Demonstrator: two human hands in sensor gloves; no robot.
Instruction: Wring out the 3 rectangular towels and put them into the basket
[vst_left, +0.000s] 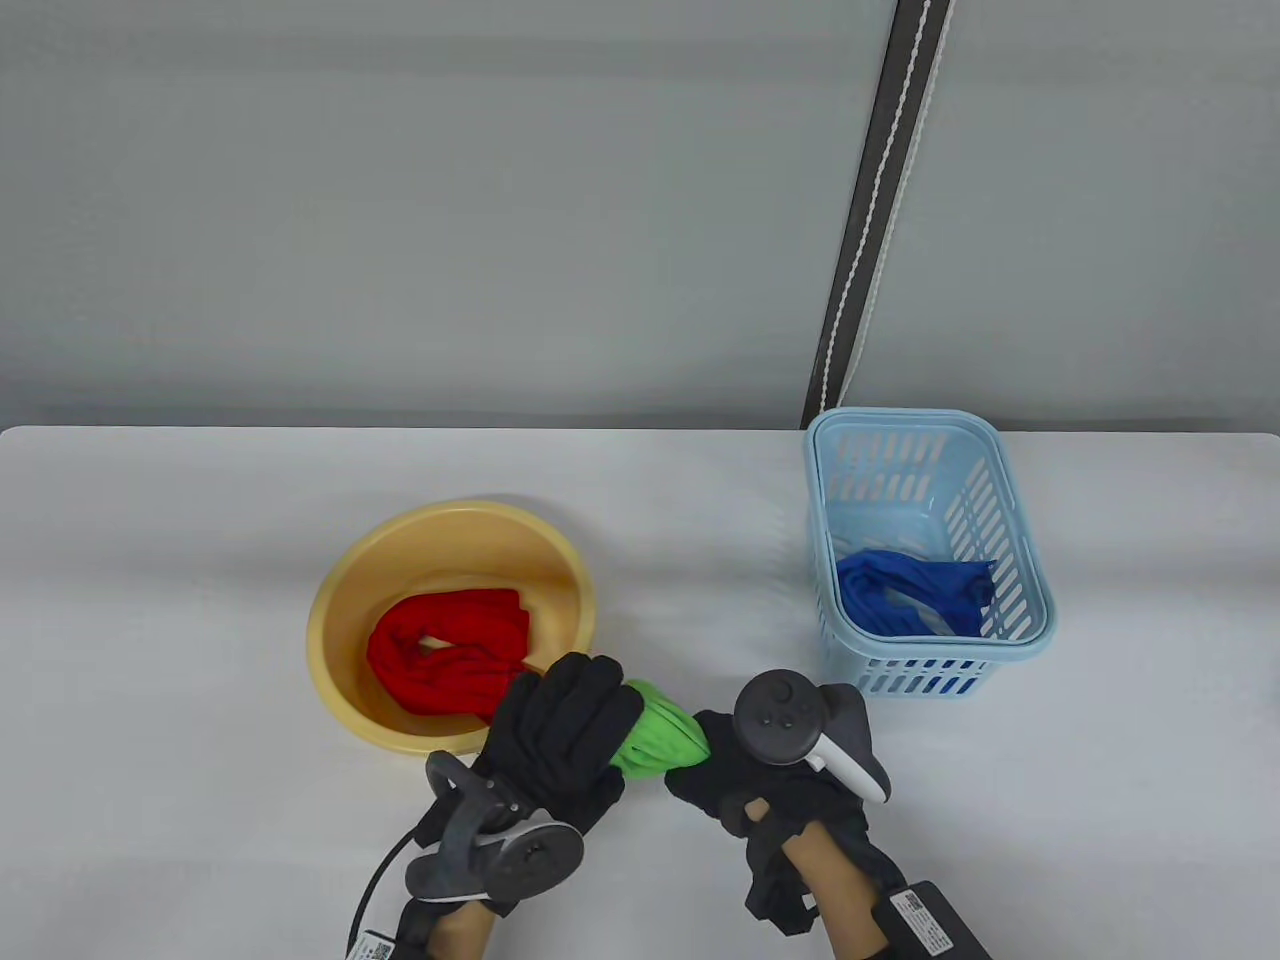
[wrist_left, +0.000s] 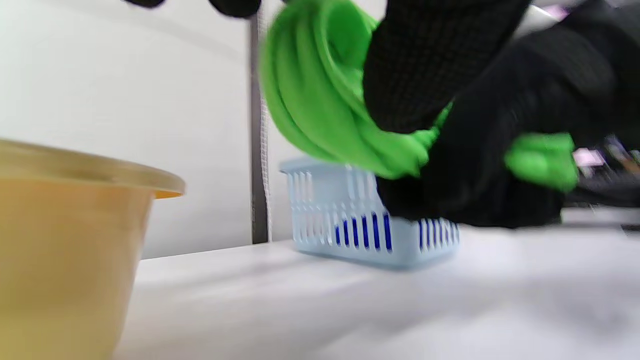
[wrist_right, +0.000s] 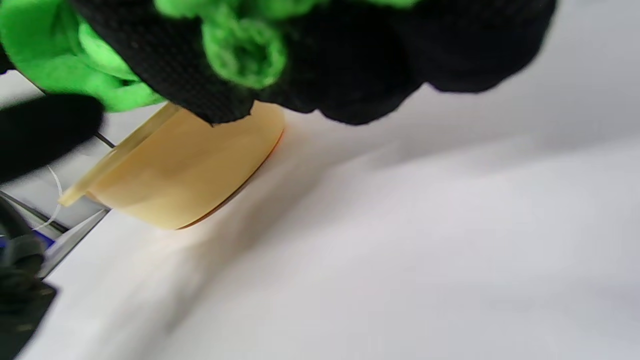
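A twisted green towel (vst_left: 655, 741) (wrist_left: 320, 90) (wrist_right: 55, 50) is held above the table between both hands. My left hand (vst_left: 565, 735) grips its left end beside the yellow basin (vst_left: 345, 590). My right hand (vst_left: 745, 775) grips its right end, fingers curled round the cloth (wrist_right: 240, 55). A red towel (vst_left: 450, 650) lies bunched in the basin. A blue towel (vst_left: 910, 590) lies inside the light blue basket (vst_left: 1010, 500) at the right.
The yellow basin (wrist_left: 60, 240) (wrist_right: 185, 165) stands close to the left of my hands, the basket (wrist_left: 350, 225) farther right. A dark strap with a white cord (vst_left: 880, 200) hangs behind the table. A cable (vst_left: 375, 885) trails from my left wrist.
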